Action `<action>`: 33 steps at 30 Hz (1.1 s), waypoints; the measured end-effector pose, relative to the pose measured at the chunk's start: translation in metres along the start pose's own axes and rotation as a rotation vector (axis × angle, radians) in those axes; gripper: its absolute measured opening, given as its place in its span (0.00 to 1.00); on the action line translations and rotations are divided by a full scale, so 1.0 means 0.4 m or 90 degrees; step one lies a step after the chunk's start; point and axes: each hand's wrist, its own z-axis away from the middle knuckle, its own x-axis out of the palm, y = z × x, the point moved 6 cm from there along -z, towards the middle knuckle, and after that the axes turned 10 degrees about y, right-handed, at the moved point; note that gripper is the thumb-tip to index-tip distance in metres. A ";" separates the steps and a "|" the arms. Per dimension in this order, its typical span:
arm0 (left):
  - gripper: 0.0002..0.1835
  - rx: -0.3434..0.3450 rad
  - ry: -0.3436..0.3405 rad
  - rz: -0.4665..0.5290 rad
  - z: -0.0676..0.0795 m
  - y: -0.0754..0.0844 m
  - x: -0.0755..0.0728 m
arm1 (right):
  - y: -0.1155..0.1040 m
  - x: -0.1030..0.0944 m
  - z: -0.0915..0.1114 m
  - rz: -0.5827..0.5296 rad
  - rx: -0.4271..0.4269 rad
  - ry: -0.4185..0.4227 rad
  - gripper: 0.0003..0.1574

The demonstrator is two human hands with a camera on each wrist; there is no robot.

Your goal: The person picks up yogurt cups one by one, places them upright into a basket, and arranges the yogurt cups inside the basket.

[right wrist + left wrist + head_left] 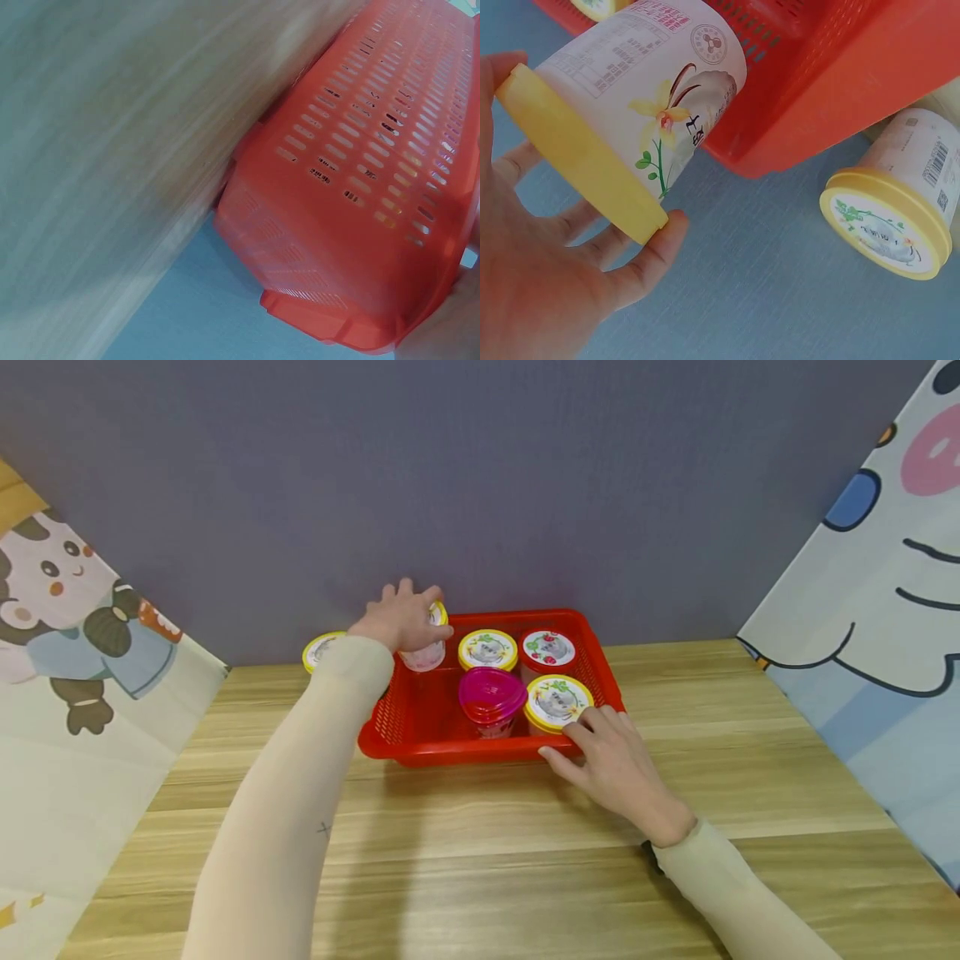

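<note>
In the head view my left hand is over the back left corner of the red basket. It grips a paper cup by its yellow lid; the cup has a vanilla flower print and hangs tilted in the left wrist view. My right hand holds the basket's front right rim, thumb outside and fingers over the edge. Inside the basket are a yellow-lidded cup, a cup with a berry-print lid, a magenta-lidded cup and another yellow-lidded cup beside my right fingers.
Another yellow-lidded cup stands outside the basket, to its left, partly behind my left forearm in the head view. The basket sits on a wood-grain table against a grey back wall. Cartoon-printed panels flank both sides.
</note>
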 end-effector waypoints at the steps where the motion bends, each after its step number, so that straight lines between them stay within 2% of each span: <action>1: 0.37 0.002 -0.003 -0.001 0.000 0.002 0.004 | 0.000 0.000 0.000 0.000 0.000 0.000 0.27; 14: 0.36 0.015 -0.024 0.004 -0.012 0.012 0.053 | -0.005 0.001 0.000 0.004 0.007 -0.004 0.26; 27: 0.36 0.001 -0.051 -0.001 0.002 0.007 0.085 | -0.007 0.001 0.001 0.002 0.002 -0.002 0.25; 33: 0.34 0.001 -0.064 -0.026 0.008 0.011 0.100 | -0.007 0.000 -0.001 0.000 0.002 -0.001 0.25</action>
